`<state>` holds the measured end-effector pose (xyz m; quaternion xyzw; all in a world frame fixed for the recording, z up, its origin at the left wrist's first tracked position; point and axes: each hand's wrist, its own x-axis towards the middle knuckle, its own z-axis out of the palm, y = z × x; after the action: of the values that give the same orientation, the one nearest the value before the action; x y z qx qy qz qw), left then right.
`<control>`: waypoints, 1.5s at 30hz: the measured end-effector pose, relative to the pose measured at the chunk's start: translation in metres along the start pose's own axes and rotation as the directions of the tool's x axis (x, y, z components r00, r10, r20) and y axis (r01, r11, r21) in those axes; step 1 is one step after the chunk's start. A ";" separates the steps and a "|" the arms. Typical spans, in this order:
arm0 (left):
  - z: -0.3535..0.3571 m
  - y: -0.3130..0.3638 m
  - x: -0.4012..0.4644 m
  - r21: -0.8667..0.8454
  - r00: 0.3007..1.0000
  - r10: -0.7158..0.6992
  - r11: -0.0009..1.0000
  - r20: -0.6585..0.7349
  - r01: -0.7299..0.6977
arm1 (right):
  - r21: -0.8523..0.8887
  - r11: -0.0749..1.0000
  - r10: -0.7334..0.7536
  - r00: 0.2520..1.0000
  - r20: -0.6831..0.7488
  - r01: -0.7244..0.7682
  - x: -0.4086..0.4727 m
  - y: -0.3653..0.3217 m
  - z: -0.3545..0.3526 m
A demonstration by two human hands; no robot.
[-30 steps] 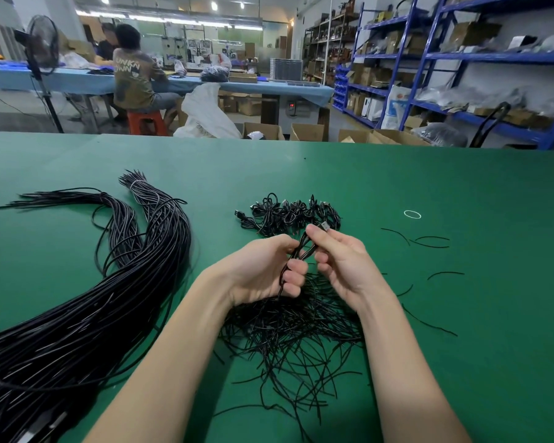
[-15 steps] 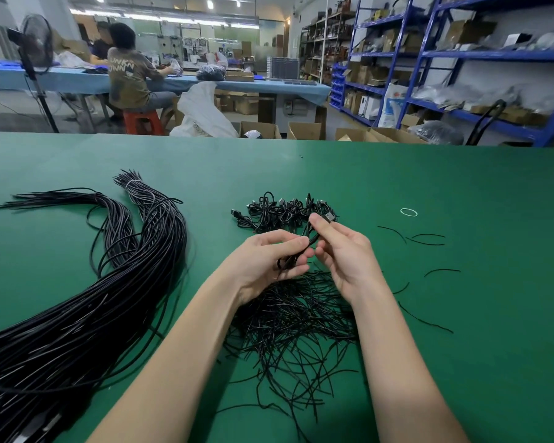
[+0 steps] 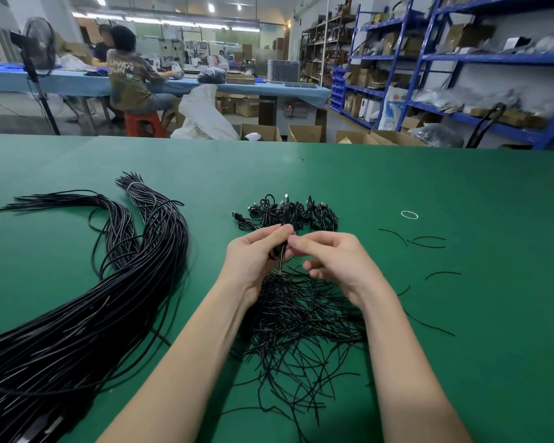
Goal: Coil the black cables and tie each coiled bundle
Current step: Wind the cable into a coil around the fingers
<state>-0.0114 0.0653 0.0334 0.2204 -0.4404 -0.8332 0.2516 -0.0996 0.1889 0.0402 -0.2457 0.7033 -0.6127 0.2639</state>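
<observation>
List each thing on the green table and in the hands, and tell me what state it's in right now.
Left hand: grips a coiled cable.
Coiled cable: bunched upright in the left hand.
Right hand: fingers curled beside the coil; grip unclear.
Uncoiled cables: long sheaf lying loose.
Finished coils: piled behind the hands.
Tie wires: scattered heap under the wrists.
White ring: flat, apart.

Coiled black cable (image 3: 282, 238) upright, finished bundles (image 3: 288, 214) behind
</observation>
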 end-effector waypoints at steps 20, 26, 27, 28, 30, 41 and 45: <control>-0.009 0.002 0.005 -0.114 1.000 0.000 0.993 -0.021 -0.003 | -0.529 0.842 -0.128 0.992 -0.002 0.108 -0.004 0.011 -0.026; -0.008 0.001 0.005 -0.070 0.999 0.032 0.997 -0.038 -0.034 | -0.110 0.958 -0.286 0.836 -0.469 0.265 -0.001 0.004 -0.025; -0.007 0.001 0.005 -0.051 0.998 0.046 0.998 -0.039 -0.048 | 0.001 0.943 -0.291 0.830 -0.476 0.332 -0.001 0.001 -0.023; -0.007 0.000 0.005 -0.026 0.997 0.065 0.997 -0.038 -0.066 | 0.065 0.920 -0.317 0.832 -0.455 0.386 -0.001 -0.003 -0.019; -0.005 -0.002 0.005 0.037 0.994 0.107 0.994 -0.032 -0.106 | 0.029 0.889 -0.417 0.833 -0.363 0.458 -0.001 -0.007 -0.009; -0.006 -0.003 0.006 0.166 0.984 0.168 0.970 0.056 -0.175 | -0.446 0.741 -0.642 0.724 -0.251 0.503 0.000 0.004 0.009; -0.005 -0.002 0.004 0.174 0.980 0.176 0.966 0.089 -0.189 | -0.446 0.739 -0.653 0.701 -0.288 0.505 0.000 0.005 0.013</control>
<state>-0.0123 0.0610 0.0283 0.1706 -0.5416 -0.7703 0.2901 -0.0907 0.1802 0.0337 -0.3582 0.7204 -0.5742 -0.1516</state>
